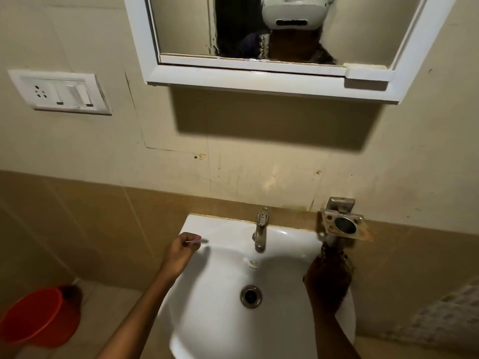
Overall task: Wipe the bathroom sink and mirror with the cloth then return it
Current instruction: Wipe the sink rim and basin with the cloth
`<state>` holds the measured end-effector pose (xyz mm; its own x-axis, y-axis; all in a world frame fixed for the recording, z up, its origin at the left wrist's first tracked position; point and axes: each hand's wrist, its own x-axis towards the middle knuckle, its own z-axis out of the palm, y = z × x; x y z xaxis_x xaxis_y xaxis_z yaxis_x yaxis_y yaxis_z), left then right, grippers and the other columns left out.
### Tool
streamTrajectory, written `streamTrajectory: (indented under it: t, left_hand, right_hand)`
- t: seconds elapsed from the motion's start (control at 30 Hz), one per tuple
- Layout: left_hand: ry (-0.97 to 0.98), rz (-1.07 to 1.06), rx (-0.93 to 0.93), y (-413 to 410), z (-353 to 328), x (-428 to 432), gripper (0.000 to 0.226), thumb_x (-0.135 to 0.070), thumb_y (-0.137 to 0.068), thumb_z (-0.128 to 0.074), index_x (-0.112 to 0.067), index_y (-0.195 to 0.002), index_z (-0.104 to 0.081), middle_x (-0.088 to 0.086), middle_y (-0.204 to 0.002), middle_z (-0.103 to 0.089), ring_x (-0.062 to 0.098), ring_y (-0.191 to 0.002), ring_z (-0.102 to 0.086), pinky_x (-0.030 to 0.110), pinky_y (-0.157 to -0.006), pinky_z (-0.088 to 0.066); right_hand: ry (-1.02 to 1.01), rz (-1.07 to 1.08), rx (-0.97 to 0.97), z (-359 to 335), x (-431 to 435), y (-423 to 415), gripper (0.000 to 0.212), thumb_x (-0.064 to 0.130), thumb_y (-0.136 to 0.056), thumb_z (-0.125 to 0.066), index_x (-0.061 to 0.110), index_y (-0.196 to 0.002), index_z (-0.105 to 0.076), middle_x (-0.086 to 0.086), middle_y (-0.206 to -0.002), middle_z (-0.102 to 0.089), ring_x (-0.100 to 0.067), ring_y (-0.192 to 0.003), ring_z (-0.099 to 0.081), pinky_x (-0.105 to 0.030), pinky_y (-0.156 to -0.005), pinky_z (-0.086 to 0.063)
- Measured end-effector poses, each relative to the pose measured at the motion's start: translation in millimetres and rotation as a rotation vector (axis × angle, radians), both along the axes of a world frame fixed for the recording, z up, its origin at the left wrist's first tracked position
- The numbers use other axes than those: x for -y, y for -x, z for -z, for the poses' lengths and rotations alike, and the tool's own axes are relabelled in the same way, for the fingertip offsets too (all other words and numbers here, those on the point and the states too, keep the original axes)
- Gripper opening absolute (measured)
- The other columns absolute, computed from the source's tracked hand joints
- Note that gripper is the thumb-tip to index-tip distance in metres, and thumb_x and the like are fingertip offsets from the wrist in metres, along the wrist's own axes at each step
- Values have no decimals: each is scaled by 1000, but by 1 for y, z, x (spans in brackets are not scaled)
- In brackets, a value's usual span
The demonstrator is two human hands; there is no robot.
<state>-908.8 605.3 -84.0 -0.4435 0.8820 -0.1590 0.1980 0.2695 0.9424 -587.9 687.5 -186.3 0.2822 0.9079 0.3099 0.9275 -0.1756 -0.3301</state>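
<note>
The white sink (217, 275) hangs on the tiled wall, with a steel tap (260, 233) at its back and a drain (251, 296) in the bowl. My left hand (181, 251) rests on the sink's back left rim with its fingers curled in. My right hand (324, 283) is at the right rim, closed on a dark patterned cloth (342, 259) that presses against the sink's back right corner. The white-framed mirror (259, 29) hangs above on the wall.
A rusty metal holder (342, 224) sticks out of the wall just above the cloth. A switch and socket plate (59, 92) is on the wall at left. An orange bucket (39, 317) stands on the floor at lower left.
</note>
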Motion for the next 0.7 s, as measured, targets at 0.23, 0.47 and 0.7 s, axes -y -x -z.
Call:
streamTrajectory:
  t: [0.23, 0.47, 0.7]
  left_hand:
    - [53, -116, -3, 34, 23, -5, 28, -2, -85, -59, -28, -76, -64, 4, -91, -67, 18, -87, -58, 27, -77, -42]
    - [45, -156, 38, 28, 28, -12, 31, 0, -86, -55, -27, -75, -64, 3, -93, -66, 19, -92, -59, 28, -83, -42]
    - [83, -37, -10, 7, 24, -15, 19, -4, -85, -56, -17, -88, -70, 0, -96, -68, 18, -95, -60, 23, -78, -43]
  right_hand:
    - [-189, 126, 39, -21, -36, 41, 36, 23, -93, -58, 1, -121, -58, -23, -114, -63, -38, -115, -52, -49, -104, -40]
    - [-109, -163, -175, -19, -33, 90, 35, 22, -90, -48, 3, -116, -62, -24, -113, -65, -42, -107, -58, -49, -92, -49]
    - [51, -417, -145, 1, -36, 92, 44, 30, -91, -50, 18, -133, -52, -9, -142, -49, -29, -136, -36, -41, -112, -31]
